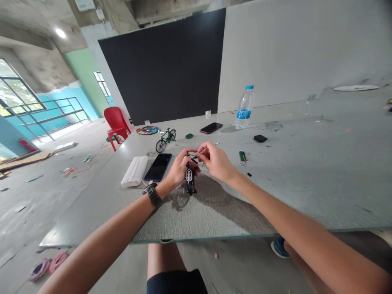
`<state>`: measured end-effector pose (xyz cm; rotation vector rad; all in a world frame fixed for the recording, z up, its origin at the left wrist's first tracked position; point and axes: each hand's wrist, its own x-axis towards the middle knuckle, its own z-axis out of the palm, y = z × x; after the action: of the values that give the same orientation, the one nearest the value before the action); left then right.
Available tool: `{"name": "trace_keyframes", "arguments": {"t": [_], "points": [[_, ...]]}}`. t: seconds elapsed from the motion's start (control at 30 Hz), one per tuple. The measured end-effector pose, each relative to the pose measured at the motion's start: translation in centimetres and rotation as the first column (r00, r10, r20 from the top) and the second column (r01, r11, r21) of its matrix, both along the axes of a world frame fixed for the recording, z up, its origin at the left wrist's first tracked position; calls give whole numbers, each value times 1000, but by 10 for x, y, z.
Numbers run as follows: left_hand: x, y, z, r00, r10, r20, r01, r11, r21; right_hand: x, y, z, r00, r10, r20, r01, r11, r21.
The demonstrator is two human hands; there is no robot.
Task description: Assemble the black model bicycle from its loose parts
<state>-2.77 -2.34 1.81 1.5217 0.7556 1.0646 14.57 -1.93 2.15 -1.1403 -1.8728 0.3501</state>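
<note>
A small black model bicycle stands upright on the table, its rear wheel and rack facing me. My left hand is closed around its upper part, with a dark watch on the wrist. Close by, my right hand pinches with thumb and forefinger at the front of the model. A thin light rod shows just past the right fingers. What sits between those fingertips is too small to make out. Beyond my hands stands a green model bicycle.
Left of my hands lie a dark phone and a white power bank. Farther back are a colourful round disc, another phone and a water bottle. A black case and a small green piece lie right.
</note>
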Motion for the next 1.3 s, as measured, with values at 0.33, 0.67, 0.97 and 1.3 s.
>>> {"name": "trace_keyframes", "arguments": {"t": [0.33, 0.67, 0.97, 1.3], "points": [[-1, 5, -8, 1000, 19, 10, -19, 1000, 17, 3, -1, 1, 989, 66, 136, -82, 989, 119], [-2, -1, -3, 1000, 11, 1, -11, 1000, 28, -2, -6, -1, 980, -62, 190, 22, 979, 202], [-3, 1, -4, 1000, 4, -29, -4, 1000, 23, -5, -3, 5, 999, 5, -46, -6, 999, -31], [0, -3, -1, 999, -29, 15, 29, 999, -33, 34, 19, 23, 996, -80, -31, 81, 996, 35]]}}
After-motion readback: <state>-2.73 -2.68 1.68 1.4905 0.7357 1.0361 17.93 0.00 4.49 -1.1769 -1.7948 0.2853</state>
